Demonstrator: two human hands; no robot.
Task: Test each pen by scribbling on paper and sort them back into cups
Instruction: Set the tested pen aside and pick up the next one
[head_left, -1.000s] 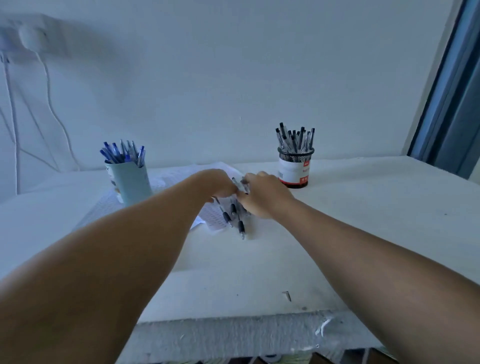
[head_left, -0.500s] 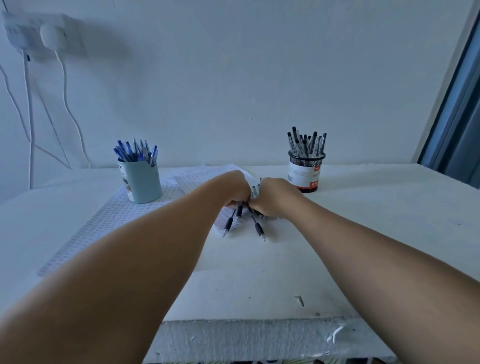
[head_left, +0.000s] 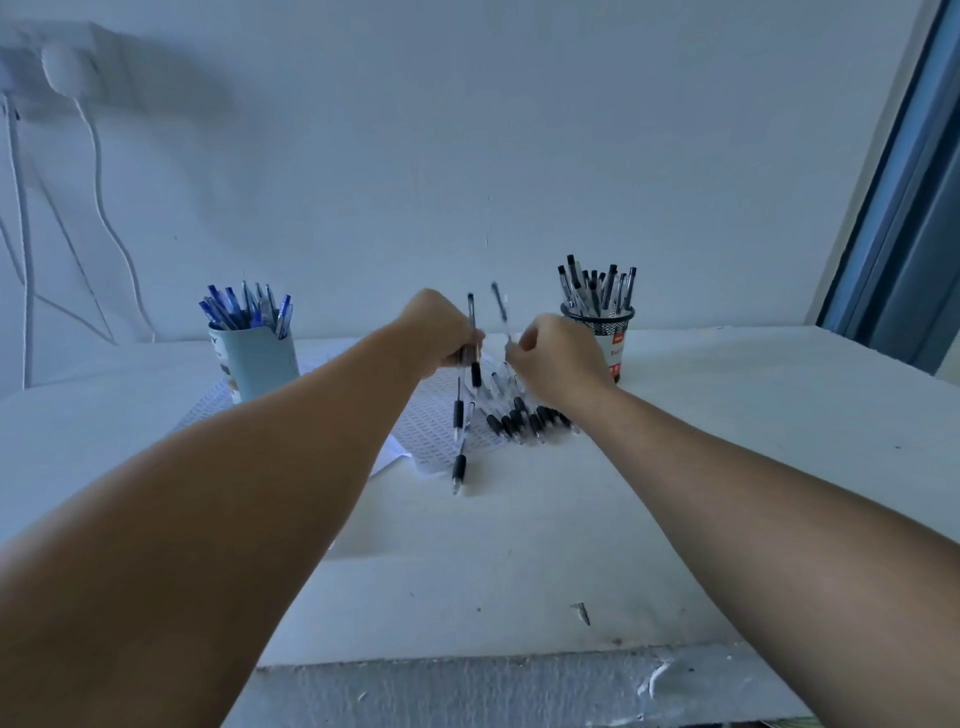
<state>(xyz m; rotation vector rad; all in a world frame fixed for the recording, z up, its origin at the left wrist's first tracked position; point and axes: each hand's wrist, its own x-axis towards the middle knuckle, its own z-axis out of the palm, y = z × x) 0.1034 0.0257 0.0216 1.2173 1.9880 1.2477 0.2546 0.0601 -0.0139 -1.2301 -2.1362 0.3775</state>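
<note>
**Two black pens lifted from the pile**

Nearest us, the table (head_left: 519, 571) has a bare front edge with a small chip of debris (head_left: 582, 613) on it. One stray pen (head_left: 458, 470) lies just off the paper's near edge, tip toward us.

Beyond it sits the paper (head_left: 431, 421), printed with fine marks, and on it our pile (head_left: 524, 418) of black-gripped pens, fanned side by side. We judge they lie here because the paper is where each gets scribbled.

Above the pile our hands work close together. Our left hand (head_left: 444, 332) is curled round a pen (head_left: 471, 332) held nearly upright, grip end down. Our right hand (head_left: 556, 356) pinches a second pen (head_left: 500, 306) at its lower end; this one is blurred. Whether the left hand holds further pens, we cannot tell. Holding them upright probably lets us separate one for testing.

Farther back, the blue cup (head_left: 257, 358) on the left holds blue pens, and the mesh cup (head_left: 605, 332) on the right holds black ones, well apart, which suits sorting by colour. Behind, cables (head_left: 98, 208) hang on the wall.
</note>
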